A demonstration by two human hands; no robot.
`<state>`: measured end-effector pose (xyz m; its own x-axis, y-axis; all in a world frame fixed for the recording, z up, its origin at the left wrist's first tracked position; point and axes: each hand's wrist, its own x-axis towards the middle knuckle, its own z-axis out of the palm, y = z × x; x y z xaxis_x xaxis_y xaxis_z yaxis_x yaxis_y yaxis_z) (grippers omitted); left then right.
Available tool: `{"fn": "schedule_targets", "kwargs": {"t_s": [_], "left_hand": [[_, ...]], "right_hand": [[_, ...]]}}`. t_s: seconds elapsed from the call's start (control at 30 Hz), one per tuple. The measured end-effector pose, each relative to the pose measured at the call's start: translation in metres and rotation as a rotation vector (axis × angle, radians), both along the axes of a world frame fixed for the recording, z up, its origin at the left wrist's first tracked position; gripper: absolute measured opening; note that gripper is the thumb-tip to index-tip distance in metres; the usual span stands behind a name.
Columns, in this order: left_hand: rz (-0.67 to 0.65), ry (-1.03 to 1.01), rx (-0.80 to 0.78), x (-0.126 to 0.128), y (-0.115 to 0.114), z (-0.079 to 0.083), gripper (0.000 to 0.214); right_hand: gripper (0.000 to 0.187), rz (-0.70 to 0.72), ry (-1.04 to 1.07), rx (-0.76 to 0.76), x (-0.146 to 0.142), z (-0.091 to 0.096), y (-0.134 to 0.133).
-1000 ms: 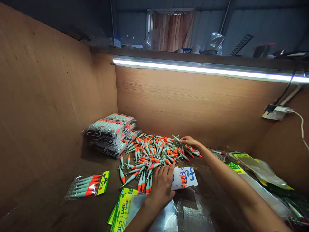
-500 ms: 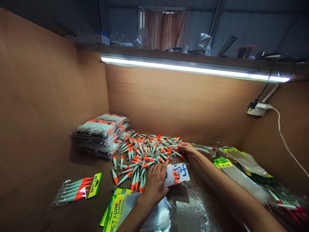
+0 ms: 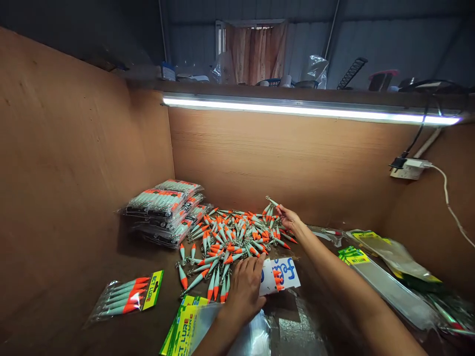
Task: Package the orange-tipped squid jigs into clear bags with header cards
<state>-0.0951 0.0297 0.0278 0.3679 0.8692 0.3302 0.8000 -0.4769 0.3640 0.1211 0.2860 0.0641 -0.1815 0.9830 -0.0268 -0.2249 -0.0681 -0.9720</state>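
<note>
At the pile's right back, my right hand (image 3: 289, 217) pinches a squid jig (image 3: 273, 201), pale with an orange end, its hook end raised and pointing up-left. More jigs (image 3: 237, 235) with orange tips and wire hooks lie heaped to its left. My left hand (image 3: 247, 284) is nearer, its fingers curled over the left end of a white card (image 3: 291, 272) with blue handwriting. Orange jig tips (image 3: 278, 281) show on that card; what lies beneath the palm is hidden. Clear bags with yellow-green BCT LURE headers (image 3: 185, 324) lie under my left forearm.
A filled pack of jigs (image 3: 124, 299) lies at the left. Stacked sealed packs (image 3: 163, 212) stand by the back left corner. On the right are more header bags (image 3: 386, 282). A lamp tube (image 3: 297, 110) runs along the shelf; a white cable (image 3: 451, 198) hangs at the right.
My right hand has risen slightly from the pile's right edge, lifting a jig with it. The left hand stays over the card. The whole view has shifted a little.
</note>
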Motion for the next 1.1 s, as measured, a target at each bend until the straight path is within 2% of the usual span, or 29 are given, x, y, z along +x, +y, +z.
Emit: {"fn": "schedule_targets", "kwargs": {"t_s": [0.13, 0.3, 0.4, 0.53, 0.67, 0.83, 0.97, 1.1], "left_hand": [[-0.008, -0.001, 0.004, -0.001, 0.0, -0.002, 0.098], [-0.01, 0.005, -0.006, 0.0, -0.002, 0.001, 0.099], [-0.002, 0.021, -0.021, 0.001, -0.002, 0.001, 0.1], [0.003, 0.027, -0.037, 0.002, -0.001, -0.004, 0.105], [0.002, -0.038, -0.083, 0.001, 0.001, -0.004, 0.107], [0.092, -0.358, -0.042, 0.001, 0.007, 0.007, 0.077], [-0.004, -0.561, -0.115, 0.004, 0.005, 0.015, 0.063], [-0.127, -0.682, -0.252, 0.007, 0.002, 0.022, 0.045]], "right_hand": [[0.033, -0.188, -0.033, -0.079, -0.007, -0.008, 0.003], [0.033, -0.224, -0.023, -0.157, -0.019, -0.027, -0.009], [0.033, -0.201, 0.033, -0.167, -0.014, -0.022, -0.016], [0.03, -0.122, 0.134, -0.169, 0.009, -0.003, -0.034], [0.008, -0.005, 0.231, -0.18, 0.032, 0.014, -0.074], [0.014, 0.135, 0.292, -0.234, 0.038, 0.011, -0.146], [0.019, 0.232, 0.308, -0.277, 0.024, 0.001, -0.194], [0.021, 0.275, 0.292, -0.263, 0.01, 0.001, -0.215]]}}
